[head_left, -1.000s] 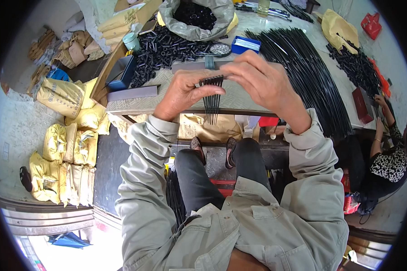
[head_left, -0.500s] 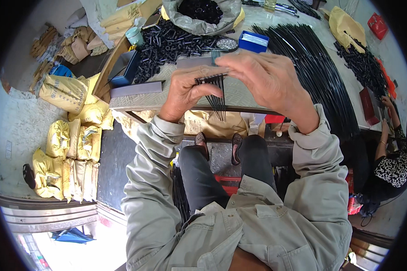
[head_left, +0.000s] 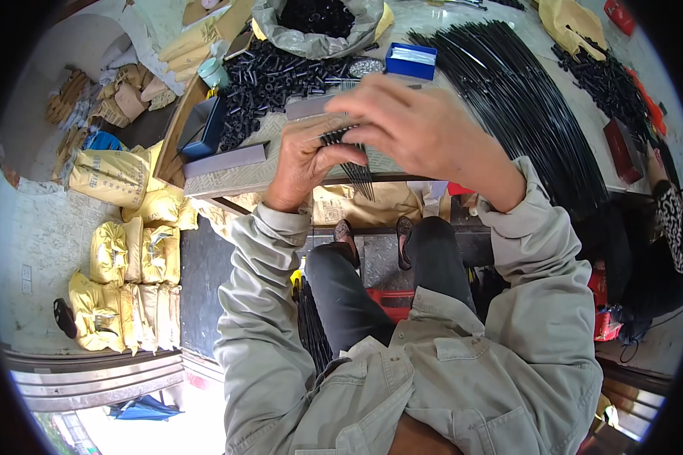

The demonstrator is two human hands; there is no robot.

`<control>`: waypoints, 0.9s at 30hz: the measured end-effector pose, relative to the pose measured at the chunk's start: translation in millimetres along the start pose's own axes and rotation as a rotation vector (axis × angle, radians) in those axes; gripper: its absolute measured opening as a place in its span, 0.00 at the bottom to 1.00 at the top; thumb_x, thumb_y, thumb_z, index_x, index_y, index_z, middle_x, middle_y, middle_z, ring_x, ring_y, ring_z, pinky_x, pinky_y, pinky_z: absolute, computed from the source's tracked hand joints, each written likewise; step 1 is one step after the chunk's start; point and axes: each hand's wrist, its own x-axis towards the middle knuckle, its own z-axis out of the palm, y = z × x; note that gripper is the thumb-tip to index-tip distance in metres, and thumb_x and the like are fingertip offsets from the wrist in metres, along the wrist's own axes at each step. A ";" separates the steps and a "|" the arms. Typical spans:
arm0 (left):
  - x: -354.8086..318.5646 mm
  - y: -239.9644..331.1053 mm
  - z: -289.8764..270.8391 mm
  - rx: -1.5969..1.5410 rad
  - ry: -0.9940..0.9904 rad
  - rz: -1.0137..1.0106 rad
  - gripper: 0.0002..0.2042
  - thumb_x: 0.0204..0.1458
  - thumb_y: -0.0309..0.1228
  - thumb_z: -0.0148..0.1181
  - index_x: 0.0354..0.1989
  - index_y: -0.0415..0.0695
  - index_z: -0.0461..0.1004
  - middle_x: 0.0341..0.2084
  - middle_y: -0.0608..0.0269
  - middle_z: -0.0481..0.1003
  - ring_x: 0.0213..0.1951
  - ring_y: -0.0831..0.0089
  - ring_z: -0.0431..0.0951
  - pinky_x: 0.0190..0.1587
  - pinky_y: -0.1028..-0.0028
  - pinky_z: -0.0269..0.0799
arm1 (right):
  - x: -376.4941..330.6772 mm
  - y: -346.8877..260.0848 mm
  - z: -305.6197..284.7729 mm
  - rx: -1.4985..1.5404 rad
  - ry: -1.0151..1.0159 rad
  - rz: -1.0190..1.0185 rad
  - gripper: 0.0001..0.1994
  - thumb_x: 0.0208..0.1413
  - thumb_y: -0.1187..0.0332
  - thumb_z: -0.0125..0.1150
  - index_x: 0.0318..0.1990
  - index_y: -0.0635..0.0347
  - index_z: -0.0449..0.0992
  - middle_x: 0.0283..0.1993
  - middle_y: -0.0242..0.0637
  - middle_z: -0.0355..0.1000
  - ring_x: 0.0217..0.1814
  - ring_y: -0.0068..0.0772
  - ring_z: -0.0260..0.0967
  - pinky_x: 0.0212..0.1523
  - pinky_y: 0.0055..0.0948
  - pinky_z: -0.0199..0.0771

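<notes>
My left hand [head_left: 300, 159] is closed around a fanned bundle of thin dark rods [head_left: 360, 182], held up over the table's front edge. Their lower ends spread beneath my thumb. Small black pieces [head_left: 337, 136] sit in a row on the rods beside my left fingers. My right hand [head_left: 436, 133] arches over the upper part of the bundle, its fingers curled close to the black pieces. Motion blurs those fingertips, and whether they pinch anything is hidden.
Loose black short tubes [head_left: 281, 80] lie behind my left hand, near a grey plastic bag [head_left: 269, 26] of black parts. A blue box [head_left: 411, 62], long black rods [head_left: 524, 114] and a dark red box [head_left: 622, 152] stand rightward. Another person's sleeve [head_left: 670, 216] shows far right.
My right hand has shifted left and its fingers have dropped toward the row of black pieces. The whole view has shifted slightly. The other person has moved farther toward the right rim.
</notes>
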 end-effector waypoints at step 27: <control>-11.4 -14.7 0.8 0.154 -0.128 -0.063 0.19 0.41 0.45 0.60 0.35 0.42 0.75 0.31 0.61 0.75 0.32 0.67 0.75 0.34 0.73 0.68 | -2.5 -5.8 9.1 -0.085 0.047 -0.017 0.07 0.44 0.71 0.58 0.32 0.57 0.72 0.29 0.31 0.63 0.24 0.29 0.64 0.20 0.24 0.63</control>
